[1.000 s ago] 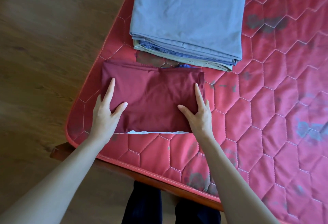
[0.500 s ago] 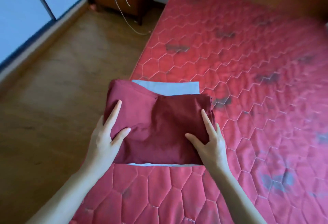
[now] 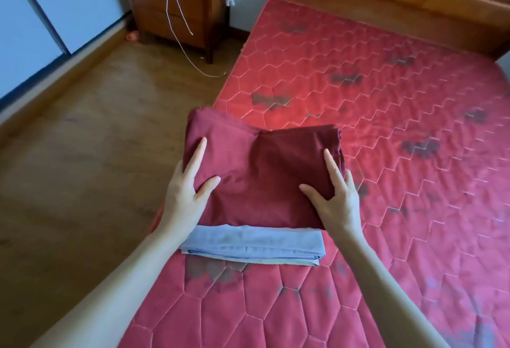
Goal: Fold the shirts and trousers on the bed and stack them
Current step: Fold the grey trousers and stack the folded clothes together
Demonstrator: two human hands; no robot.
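Maroon garment point(image 3: 265, 179), folded, long axis spanning left hand point(image 3: 187, 193) to right hand point(image 3: 335, 201), each pinching an end, directly above the stack point(image 3: 251, 245).

Folded maroon garment point(image 3: 265, 176) sits on top of the stack of folded clothes point(image 3: 252, 245), light blue layers showing at the near edge. Left hand point(image 3: 187, 193) holds the garment's left side, thumb on top, fingers along the edge; right hand point(image 3: 335, 196) holds the right side likewise. Stack lies near the left edge of the red quilted mattress point(image 3: 386, 154). Wooden nightstand point(image 3: 176, 8) with hanging cord point(image 3: 179, 16) stands on the wood floor point(image 3: 82, 154) beyond
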